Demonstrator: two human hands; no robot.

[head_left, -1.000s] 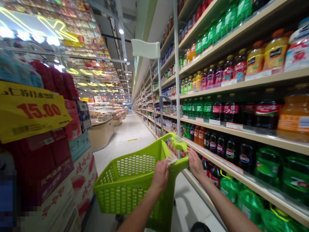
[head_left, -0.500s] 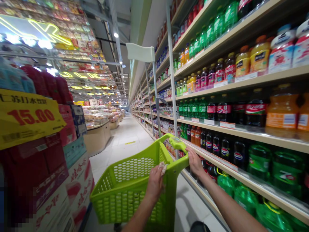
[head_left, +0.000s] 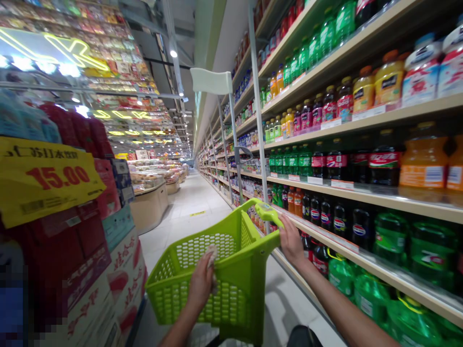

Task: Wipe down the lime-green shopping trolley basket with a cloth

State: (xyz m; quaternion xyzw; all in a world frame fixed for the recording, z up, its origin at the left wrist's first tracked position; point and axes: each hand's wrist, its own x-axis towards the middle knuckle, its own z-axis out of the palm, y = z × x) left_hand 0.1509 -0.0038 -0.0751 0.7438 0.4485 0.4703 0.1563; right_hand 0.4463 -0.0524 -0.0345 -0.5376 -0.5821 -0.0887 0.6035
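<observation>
A lime-green plastic shopping cart [head_left: 238,277] with perforated sides stands in front of me, its basket without visible goods. My left hand [head_left: 201,282] is closed around a crumpled whitish cloth [head_left: 212,255], at the near side rim of the basket. Some of the cloth shows above the fingers and some below. On the right, my right hand [head_left: 291,242] has its fingers over the end of the cart's handle [head_left: 268,212]. The underside of that grip is hidden.
Tall shelves of bottled drinks [head_left: 336,161] line my right side, close to the cart. At left stand stacked drink cartons [head_left: 108,284] with a yellow price sign [head_left: 54,178]. A tiled aisle [head_left: 188,197] runs ahead past rounded display bins [head_left: 148,207].
My left hand has slid left with the cloth, from near the handle end toward the middle of the basket's side rim. My right hand stays on the handle. The view has shifted slightly.
</observation>
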